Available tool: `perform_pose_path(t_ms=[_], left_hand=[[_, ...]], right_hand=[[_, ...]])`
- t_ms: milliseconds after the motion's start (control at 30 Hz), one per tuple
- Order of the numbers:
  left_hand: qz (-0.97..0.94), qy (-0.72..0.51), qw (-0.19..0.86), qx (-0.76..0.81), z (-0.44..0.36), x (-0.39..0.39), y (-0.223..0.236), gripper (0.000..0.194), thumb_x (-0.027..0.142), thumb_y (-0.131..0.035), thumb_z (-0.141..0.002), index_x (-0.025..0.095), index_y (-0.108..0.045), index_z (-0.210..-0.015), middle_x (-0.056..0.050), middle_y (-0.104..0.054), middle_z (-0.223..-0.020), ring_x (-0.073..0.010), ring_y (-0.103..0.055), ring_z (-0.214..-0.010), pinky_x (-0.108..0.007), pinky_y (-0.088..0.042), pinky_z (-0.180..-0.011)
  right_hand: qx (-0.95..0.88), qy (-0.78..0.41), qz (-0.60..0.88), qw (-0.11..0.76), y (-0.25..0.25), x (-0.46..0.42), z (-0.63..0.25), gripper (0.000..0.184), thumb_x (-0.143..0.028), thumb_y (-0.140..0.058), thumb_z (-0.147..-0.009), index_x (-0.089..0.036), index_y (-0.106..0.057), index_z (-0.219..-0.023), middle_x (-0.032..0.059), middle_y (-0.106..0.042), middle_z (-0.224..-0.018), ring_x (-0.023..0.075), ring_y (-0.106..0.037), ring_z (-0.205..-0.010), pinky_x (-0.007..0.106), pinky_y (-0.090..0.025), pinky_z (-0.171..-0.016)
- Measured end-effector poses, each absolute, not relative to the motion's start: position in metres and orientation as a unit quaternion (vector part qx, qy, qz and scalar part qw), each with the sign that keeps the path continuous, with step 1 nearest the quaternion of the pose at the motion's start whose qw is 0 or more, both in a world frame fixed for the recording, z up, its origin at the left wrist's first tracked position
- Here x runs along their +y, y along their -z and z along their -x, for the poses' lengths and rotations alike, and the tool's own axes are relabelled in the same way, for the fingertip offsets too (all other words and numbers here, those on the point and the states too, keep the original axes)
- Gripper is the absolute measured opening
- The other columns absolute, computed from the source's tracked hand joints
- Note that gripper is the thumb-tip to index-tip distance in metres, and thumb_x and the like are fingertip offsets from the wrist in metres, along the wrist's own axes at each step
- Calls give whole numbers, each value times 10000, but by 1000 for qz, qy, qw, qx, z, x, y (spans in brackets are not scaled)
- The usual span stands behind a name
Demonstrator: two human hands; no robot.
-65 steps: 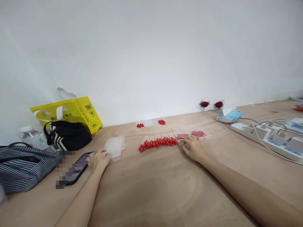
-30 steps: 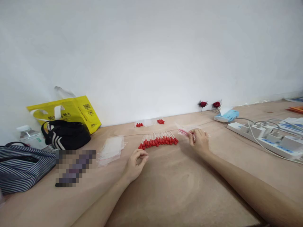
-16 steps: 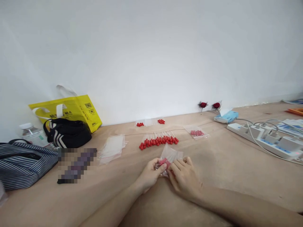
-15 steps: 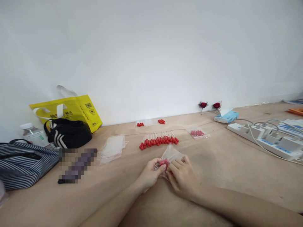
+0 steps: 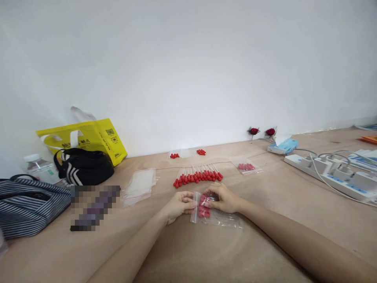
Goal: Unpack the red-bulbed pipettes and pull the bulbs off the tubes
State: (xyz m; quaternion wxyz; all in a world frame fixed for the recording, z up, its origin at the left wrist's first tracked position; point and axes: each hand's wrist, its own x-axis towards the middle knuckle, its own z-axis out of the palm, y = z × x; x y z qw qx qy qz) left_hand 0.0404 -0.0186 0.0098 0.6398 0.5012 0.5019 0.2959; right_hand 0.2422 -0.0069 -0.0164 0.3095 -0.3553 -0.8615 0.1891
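Note:
A clear zip bag [image 5: 224,221] lies on the table in front of me, its zip edge turned left, with several red-headed pieces [image 5: 204,212] inside near that edge. The fingers of my left hand [image 5: 178,205] close on the bag's zip edge. From the right, my right hand [image 5: 224,197] grips the bag over the red pieces, and its fingers partly cover them. Just beyond my hands, a row of white sticks with red heads [image 5: 196,176] is fanned out. Flat clear bags [image 5: 140,184] are stacked to the left.
Another bag holding red pieces [image 5: 246,166] lies right of the row; similar bags [image 5: 185,153] lie by the wall. At right are a tissue pack [image 5: 284,146] and a power strip [image 5: 330,177] with cables. A yellow bag [image 5: 88,135], black pouch [image 5: 88,165] and striped bag [image 5: 32,204] sit left.
The zip bag has gone from being held bunched and raised to lying flat, zip edge leftward. My left hand has shifted left to that edge; my right hand has moved up over the red pieces.

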Motion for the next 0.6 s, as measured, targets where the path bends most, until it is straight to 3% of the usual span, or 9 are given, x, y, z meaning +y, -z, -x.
perform_pose_path(t_ms=[233, 433, 600], left_hand=[[-464, -316, 616, 553, -44, -24, -12, 536, 225, -832, -349, 106, -565, -799, 25, -605, -553, -106, -586, -526, -248, -472, -581], [-477, -315, 615, 543, -48, -22, -12, 500, 253, -833, -312, 101, -578, -715, 42, -588, -498, -81, -553, -497, -241, -465, -583], [-491, -310, 609, 540, -47, -21, -10, 479, 282, -829, -304, 107, -579, -674, 40, -597, -510, -91, -558, -507, -244, -450, -587]], right_hand=[[-877, -149, 353, 290, 6, -1, -240, 286, -411, -618, -716, -229, -604, -937, 21, -616, -887, 175, -506, -859, 344, -305, -799], [-913, -72, 303, 262, -3, -8, -225, 244, -262, -509, -816, -299, -580, -1047, 16, -560, -1023, 157, -462, -925, 330, -271, -775], [-923, -27, 276, 268, -2, -6, -221, 213, -230, -499, -824, -316, -626, -972, 16, -565, -1013, 159, -447, -936, 337, -251, -781]])
